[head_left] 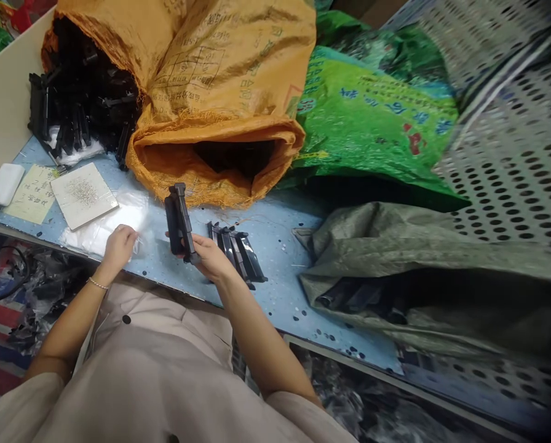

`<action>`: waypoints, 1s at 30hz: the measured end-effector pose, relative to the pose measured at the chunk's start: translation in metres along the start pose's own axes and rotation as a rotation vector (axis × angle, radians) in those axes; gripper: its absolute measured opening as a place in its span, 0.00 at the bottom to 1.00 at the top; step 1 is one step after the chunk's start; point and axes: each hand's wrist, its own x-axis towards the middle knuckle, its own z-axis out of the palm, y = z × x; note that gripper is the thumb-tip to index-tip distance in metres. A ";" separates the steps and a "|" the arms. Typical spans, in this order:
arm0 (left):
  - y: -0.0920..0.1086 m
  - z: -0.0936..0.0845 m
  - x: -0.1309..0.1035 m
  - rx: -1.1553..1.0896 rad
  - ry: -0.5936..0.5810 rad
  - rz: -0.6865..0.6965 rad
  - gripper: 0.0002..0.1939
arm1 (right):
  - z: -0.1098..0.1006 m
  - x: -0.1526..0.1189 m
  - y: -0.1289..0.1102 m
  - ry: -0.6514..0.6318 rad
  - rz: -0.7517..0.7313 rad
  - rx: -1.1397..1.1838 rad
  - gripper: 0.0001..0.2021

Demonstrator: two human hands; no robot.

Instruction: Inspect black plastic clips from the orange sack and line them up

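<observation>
My right hand (210,255) is closed around a long black plastic part (181,221) with blocky ends, held upright above the table; it looks like two pieces side by side. Beside that hand, several similar black parts (238,249) lie in a row on the blue tabletop. My left hand (120,246) rests at the edge of a pile of clear plastic bags (95,227). Its fingers are curled together, and what they pinch, if anything, is too small to make out. A white square tile (84,194) with tiny pale grains sits on the bags.
Orange woven sacks (229,74) stand at the back, one with black parts (82,104) spilling out. To the right are a green sack (377,117) and a grey-green sack (432,246) with dark parts inside. A white device (5,183) and yellow note (33,194) lie left.
</observation>
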 end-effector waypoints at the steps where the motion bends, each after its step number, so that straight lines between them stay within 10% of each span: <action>1: -0.004 -0.004 0.000 -0.089 0.002 -0.026 0.08 | 0.007 0.004 0.004 -0.035 0.049 0.079 0.18; 10: -0.004 -0.036 -0.011 -0.207 0.271 0.003 0.03 | 0.043 0.055 0.032 -0.023 0.128 0.313 0.16; 16: -0.014 -0.029 -0.010 0.143 0.004 0.187 0.20 | 0.020 0.012 0.023 0.018 0.027 0.230 0.15; 20: -0.019 -0.028 -0.003 -0.010 0.019 0.085 0.31 | 0.017 -0.021 0.029 -0.223 0.288 0.275 0.16; 27: 0.023 -0.050 -0.042 0.100 -0.160 0.282 0.43 | 0.056 0.009 0.048 -0.191 0.367 0.373 0.13; 30: 0.020 -0.061 -0.050 0.145 -0.008 0.156 0.43 | 0.066 0.011 0.040 -0.203 0.292 0.346 0.14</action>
